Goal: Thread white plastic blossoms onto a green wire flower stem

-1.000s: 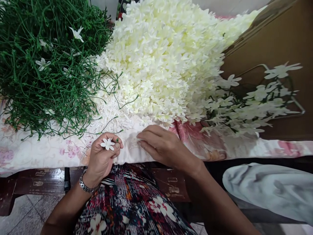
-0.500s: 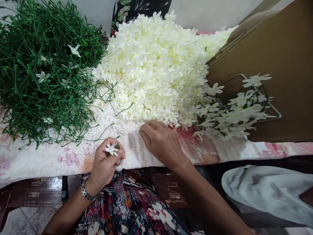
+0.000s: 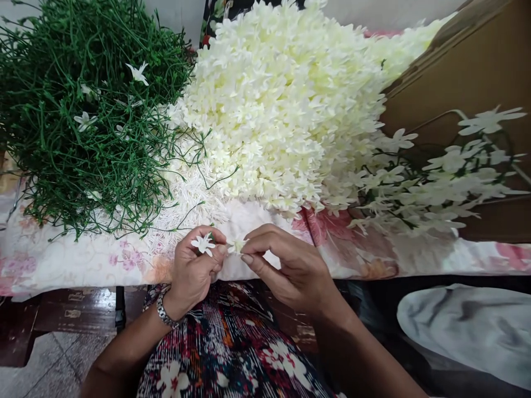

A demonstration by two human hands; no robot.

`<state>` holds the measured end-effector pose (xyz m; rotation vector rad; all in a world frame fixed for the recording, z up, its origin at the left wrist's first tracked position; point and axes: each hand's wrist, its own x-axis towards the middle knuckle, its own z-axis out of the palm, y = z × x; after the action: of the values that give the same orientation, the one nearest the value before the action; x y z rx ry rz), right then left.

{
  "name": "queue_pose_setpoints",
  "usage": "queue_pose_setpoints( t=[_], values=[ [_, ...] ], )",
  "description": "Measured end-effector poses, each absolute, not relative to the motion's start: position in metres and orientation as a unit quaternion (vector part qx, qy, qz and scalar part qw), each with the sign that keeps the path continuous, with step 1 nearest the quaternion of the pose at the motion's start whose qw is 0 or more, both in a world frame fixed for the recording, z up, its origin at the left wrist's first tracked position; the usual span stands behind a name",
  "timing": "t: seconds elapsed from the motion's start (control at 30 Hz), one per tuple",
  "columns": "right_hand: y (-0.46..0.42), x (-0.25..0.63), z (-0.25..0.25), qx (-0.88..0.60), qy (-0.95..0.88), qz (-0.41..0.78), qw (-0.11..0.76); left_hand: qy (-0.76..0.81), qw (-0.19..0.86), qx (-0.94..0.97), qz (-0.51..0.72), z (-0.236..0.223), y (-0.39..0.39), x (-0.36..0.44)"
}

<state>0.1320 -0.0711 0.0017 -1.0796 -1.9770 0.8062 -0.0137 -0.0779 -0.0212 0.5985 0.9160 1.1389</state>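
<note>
My left hand (image 3: 198, 265) is closed around a green stem, mostly hidden in the fist. One white artificial flower (image 3: 203, 244) shows at the top of it, by the thumb and forefinger. Pinched between the thumb and fingertips of my right hand (image 3: 290, 265) is a loose white flower head (image 3: 237, 245), right beside the left fingertips. Whether the flower head touches the stem I cannot tell. Behind both hands rises a big heap of cream-white flower heads (image 3: 274, 116).
At the left lies a tangled pile of green plastic stems (image 3: 91, 127), with thin white stamens (image 3: 186, 202) at its edge. Assembled flower sprays (image 3: 435, 182) rest at the right before a cardboard box (image 3: 468, 66). A floral cloth (image 3: 83, 265) covers the table.
My right hand has come away from the flower heap with a flower head and moved down beside my left hand. The left still holds its stem. The view has shifted slightly.
</note>
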Motion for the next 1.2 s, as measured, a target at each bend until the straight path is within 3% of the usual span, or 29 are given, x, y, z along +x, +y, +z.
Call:
queue_pose_setpoints(
  t=[0.47, 0.73, 0.93, 1.2],
  values=[
    [-0.075, 0.123, 0.001, -0.383, -0.808, 0.305, 0.328, 0.456, 0.685, 0.259, 0.506, -0.02, -0.081, -0.02],
    [-0.078, 0.125, 0.0, -0.433, -0.644, 0.384, 0.501, 0.479, 0.655, 0.25, 0.528, -0.021, -0.08, -0.017],
    [-0.086, 0.114, -0.002, -0.408, -0.629, 0.434, 0.499, 0.486, 0.647, 0.285, 0.513, -0.023, -0.083, -0.016],
    [-0.079, 0.106, -0.025, -0.431, -0.635, 0.373, 0.522, 0.445, 0.696, 0.245, 0.507, -0.017, -0.084, -0.013]
  ],
)
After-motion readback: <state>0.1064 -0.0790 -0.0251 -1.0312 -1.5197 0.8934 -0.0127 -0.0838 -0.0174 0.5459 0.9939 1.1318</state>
